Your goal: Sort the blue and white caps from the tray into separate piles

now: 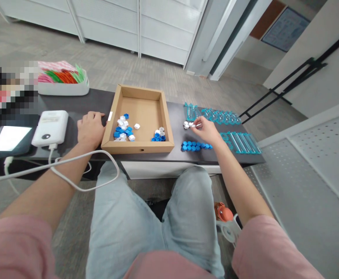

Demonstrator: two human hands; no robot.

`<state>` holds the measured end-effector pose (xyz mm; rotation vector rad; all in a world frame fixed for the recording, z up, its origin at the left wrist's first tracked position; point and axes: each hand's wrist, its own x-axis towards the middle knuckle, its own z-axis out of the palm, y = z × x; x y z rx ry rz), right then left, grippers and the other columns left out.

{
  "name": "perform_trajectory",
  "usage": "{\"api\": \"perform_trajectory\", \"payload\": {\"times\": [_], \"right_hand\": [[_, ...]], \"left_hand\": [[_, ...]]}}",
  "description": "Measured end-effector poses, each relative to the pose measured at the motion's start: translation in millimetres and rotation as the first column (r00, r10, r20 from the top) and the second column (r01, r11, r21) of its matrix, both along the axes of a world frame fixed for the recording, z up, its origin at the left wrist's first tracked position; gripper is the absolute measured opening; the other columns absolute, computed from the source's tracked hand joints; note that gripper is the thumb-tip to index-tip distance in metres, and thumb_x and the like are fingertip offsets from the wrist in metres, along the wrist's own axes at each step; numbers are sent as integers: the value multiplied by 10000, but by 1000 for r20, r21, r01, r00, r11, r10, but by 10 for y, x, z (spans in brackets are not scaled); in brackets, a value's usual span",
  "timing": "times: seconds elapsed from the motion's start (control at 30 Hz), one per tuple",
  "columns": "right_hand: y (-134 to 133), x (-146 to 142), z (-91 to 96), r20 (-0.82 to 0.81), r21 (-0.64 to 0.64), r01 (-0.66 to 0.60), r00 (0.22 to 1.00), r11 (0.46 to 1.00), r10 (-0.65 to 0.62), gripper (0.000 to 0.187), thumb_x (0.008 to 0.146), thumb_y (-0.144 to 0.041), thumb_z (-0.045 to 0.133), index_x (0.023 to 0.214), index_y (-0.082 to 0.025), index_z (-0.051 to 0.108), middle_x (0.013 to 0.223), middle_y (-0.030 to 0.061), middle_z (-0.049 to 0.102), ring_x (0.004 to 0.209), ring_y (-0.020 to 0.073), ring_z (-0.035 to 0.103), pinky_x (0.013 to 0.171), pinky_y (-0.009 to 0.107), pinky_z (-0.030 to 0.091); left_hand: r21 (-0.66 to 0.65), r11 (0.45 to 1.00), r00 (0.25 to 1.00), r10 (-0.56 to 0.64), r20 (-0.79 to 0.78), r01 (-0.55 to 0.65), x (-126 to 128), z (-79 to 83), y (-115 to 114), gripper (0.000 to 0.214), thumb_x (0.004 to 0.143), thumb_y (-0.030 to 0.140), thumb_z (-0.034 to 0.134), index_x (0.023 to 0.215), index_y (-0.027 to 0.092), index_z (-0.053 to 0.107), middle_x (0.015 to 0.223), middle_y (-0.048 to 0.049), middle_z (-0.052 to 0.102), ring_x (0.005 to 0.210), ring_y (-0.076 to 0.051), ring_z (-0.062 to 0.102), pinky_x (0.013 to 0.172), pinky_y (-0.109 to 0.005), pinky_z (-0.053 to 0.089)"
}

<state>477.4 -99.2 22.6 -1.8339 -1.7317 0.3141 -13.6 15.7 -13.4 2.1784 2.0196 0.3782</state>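
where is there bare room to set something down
The far part of the cardboard tray is bare, as is the table between tray and white pieces by the right hand. Crowded: the tray's near corners and the table's right end: blue pieces, teal items.

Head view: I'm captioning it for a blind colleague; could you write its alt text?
A person's right hand is at small white pieces on a dark table, with blue pieces in rows nearby. The left hand is beside a box holding more white and blue ones; teal-and-clear items lie at right.
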Motion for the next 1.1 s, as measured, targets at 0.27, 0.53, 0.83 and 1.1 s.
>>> {"api": "perform_trajectory", "payload": {"times": [0.27,0.53,0.83,1.1], "right_hand": [[-19,262,-396,-19,-40,24,1000,999,-25,216,860,-268,812,1053,-253,717,1212,102,782,806,234,785,934,484,710],[97,266,-524,-143,48,51,989,998,-43,330,861,-347,886,1119,-276,694,1256,106,765,994,286,819,998,522,724],[33,-3,-253,-79,148,58,996,987,-47,224,955,-389,793,1130,-274,716,1189,106,792,990,289,780,929,463,681],[414,-1245,273,295,-26,-468,841,883,454,239,1059,-267,752,1281,-227,832,1205,120,852,1134,321,783,1051,452,605]], "left_hand": [[-21,1000,1000,3,-19,-3,13,38,-23,662,1141,392,386,1689,114,634,1757,-292,586,1588,-480,544,1323,-638,431],[-9,1000,1000,-3,-8,3,-11,2,-2,647,1138,374,390,1675,118,645,1743,-294,596,1583,-481,541,1309,-647,432],[-34,999,1000,-1,-9,1,30,65,-40,670,1155,361,356,1712,95,617,1745,-306,574,1607,-476,534,1311,-630,421],[-11,1000,1000,4,1,-4,33,64,-66,626,1165,378,426,1684,102,640,1741,-291,597,1604,-468,546,1321,-621,425]]}}
